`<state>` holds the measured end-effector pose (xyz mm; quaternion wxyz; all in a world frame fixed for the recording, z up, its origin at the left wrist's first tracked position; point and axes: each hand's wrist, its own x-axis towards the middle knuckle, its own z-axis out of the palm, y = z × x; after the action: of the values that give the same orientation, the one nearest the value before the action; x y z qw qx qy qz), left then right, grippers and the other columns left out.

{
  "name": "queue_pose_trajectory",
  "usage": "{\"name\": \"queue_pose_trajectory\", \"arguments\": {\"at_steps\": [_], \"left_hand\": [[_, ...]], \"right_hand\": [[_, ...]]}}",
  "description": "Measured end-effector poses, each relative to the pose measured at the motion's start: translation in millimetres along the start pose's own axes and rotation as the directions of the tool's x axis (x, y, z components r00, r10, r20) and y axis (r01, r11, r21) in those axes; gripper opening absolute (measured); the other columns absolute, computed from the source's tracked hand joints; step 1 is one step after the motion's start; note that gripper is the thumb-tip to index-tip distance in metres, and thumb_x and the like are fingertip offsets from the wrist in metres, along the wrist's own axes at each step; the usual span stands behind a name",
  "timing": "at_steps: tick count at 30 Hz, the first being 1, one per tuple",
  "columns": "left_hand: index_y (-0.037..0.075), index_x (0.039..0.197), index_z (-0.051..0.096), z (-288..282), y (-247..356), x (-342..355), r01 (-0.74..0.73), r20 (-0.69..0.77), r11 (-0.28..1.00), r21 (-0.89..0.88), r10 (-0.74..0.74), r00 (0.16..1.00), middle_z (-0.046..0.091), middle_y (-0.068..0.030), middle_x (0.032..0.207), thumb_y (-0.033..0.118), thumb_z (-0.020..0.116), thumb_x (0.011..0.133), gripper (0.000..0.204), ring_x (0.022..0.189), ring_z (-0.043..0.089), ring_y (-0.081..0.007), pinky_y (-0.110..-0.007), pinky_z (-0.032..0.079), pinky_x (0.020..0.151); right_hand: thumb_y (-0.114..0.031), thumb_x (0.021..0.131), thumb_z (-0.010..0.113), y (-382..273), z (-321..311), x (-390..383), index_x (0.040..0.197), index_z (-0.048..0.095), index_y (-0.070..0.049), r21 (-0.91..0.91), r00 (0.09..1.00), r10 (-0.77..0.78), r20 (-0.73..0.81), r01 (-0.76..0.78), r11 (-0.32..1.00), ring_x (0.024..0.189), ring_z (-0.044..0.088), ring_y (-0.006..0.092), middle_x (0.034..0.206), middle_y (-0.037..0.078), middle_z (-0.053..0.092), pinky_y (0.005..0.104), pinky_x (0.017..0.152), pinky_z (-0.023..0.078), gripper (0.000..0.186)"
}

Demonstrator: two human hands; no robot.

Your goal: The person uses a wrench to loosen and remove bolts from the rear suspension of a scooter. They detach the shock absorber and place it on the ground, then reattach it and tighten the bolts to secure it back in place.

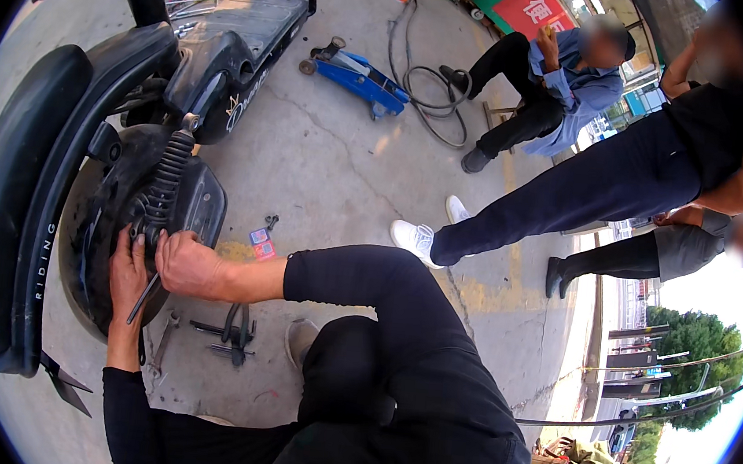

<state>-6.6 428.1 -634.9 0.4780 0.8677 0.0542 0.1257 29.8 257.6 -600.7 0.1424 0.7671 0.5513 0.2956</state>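
Observation:
A black electric scooter (230, 30) stands on the left, with its black seat (16, 201) nearest the edge. Beside its rear wheel (87, 251) runs a black coil-spring shock absorber (169, 170). My left hand (127, 273) reaches up with fingers stretched along the wheel, its fingertips at the shock's lower end. Close by, my right hand (189, 266) is closed around a thin metal rod (143, 300), which slants down across my left wrist. Whatever lies behind my fingers at the shock's lower mount is hidden.
A wrench (165, 340) and pliers (237, 331) lie on the concrete near my foot. Small cards (261, 243) and bolts (272, 221) lie farther off. Beyond are a blue floor jack (358, 79) and a hose (440, 110). One person sits; two stand at right.

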Motion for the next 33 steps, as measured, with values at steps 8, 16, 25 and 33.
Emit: {"name": "queue_pose_trajectory", "arguments": {"at_steps": [8, 16, 25, 33], "left_hand": [[-0.003, 0.125, 0.054, 3.6, 0.4, 1.2, -0.002, -0.029, 0.999, -0.038, 0.001, 1.0, 0.064, -0.0279, 0.107, 0.021, 0.048, 0.102, 0.034, 0.099, 0.063, -0.0433, -0.042, 0.049, 0.083], [0.001, 0.12, 0.055, -6.0, 10.5, -2.1, 0.054, -0.023, 0.999, 0.004, -0.054, 0.998, 0.065, -0.0273, 0.092, 0.025, 0.051, 0.1, 0.032, 0.086, 0.063, -0.0443, -0.043, 0.049, 0.072], [0.001, 0.124, 0.054, -5.8, 20.8, -6.3, 0.089, 0.013, 0.995, -0.052, -0.088, 0.996, 0.066, -0.0263, 0.105, 0.028, 0.05, 0.101, 0.036, 0.1, 0.062, -0.0448, -0.044, 0.049, 0.081], [0.001, 0.124, 0.055, -5.5, 19.4, -2.8, 0.108, 0.004, 0.994, -0.024, -0.108, 0.994, 0.066, -0.0261, 0.104, 0.029, 0.05, 0.101, 0.037, 0.099, 0.063, -0.0436, -0.043, 0.049, 0.081]], "right_hand": [[-0.018, 0.076, 0.057, 2.4, 5.1, -6.0, 0.1, 0.064, 0.016, 0.03, 0.996, 0.049, -0.072, -0.047, 0.998, 0.065, 0.062, 0.023, 0.077, 0.019, 0.066, 0.0316, 0.053, 0.045, 0.042], [-0.013, 0.075, 0.06, -0.9, -7.4, -9.3, 0.106, 0.064, 0.009, 0.158, 0.998, 0.063, 0.0, -0.062, 0.986, 0.065, 0.063, 0.0163, 0.078, 0.008, 0.065, 0.0274, 0.054, 0.046, 0.038], [-0.023, 0.099, 0.056, 23.1, -4.3, -12.7, 0.099, 0.065, 0.002, 0.543, 0.501, 0.268, 0.823, -0.552, -0.633, 0.066, 0.068, 0.016, 0.092, 0.012, 0.073, 0.0259, 0.058, 0.049, 0.026], [-0.024, 0.1, 0.054, 8.0, 7.4, -10.5, 0.099, 0.065, 0.0, 0.39, 0.511, 0.115, 0.852, -0.473, -0.79, 0.07, 0.066, 0.0125, 0.094, 0.01, 0.073, 0.0246, 0.058, 0.047, 0.027]]}}
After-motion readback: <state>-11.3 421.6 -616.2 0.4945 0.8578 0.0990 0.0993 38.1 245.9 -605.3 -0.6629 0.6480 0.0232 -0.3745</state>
